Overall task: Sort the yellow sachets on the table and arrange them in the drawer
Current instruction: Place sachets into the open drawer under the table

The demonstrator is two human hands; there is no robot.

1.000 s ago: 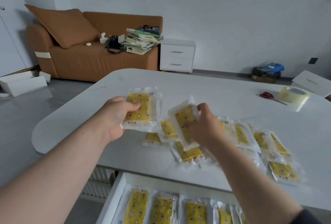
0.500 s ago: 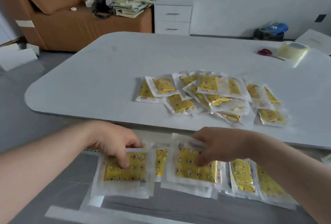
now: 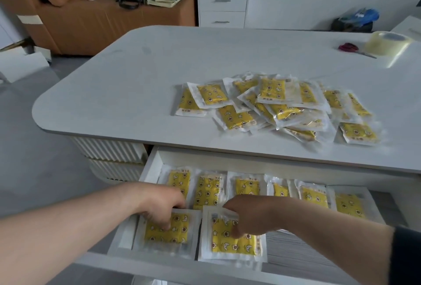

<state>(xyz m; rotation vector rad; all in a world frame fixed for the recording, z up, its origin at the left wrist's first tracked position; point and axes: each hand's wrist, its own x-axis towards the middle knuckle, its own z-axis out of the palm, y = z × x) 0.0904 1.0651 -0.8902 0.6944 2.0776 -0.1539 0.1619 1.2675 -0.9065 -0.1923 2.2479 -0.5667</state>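
Note:
A loose pile of yellow sachets [image 3: 275,104] in clear wrappers lies on the white table [image 3: 127,93]. Below its front edge the white drawer [image 3: 151,166] stands pulled out, with a back row of several sachets [image 3: 206,190] laid side by side. My left hand [image 3: 159,207] presses one sachet [image 3: 167,231] flat at the drawer's front left. My right hand [image 3: 248,214] holds down a second sachet [image 3: 232,239] right beside it. Fingers of both hands rest on top of the sachets.
Red scissors [image 3: 348,47] and a roll of clear tape [image 3: 387,44] sit at the table's far right. The drawer's front right floor [image 3: 296,252] is bare. A brown sofa [image 3: 79,18] with stacked books and a white cabinet [image 3: 222,4] stand behind.
Both hands carried a sachet each from above the table down into the drawer and now press them flat in a front row.

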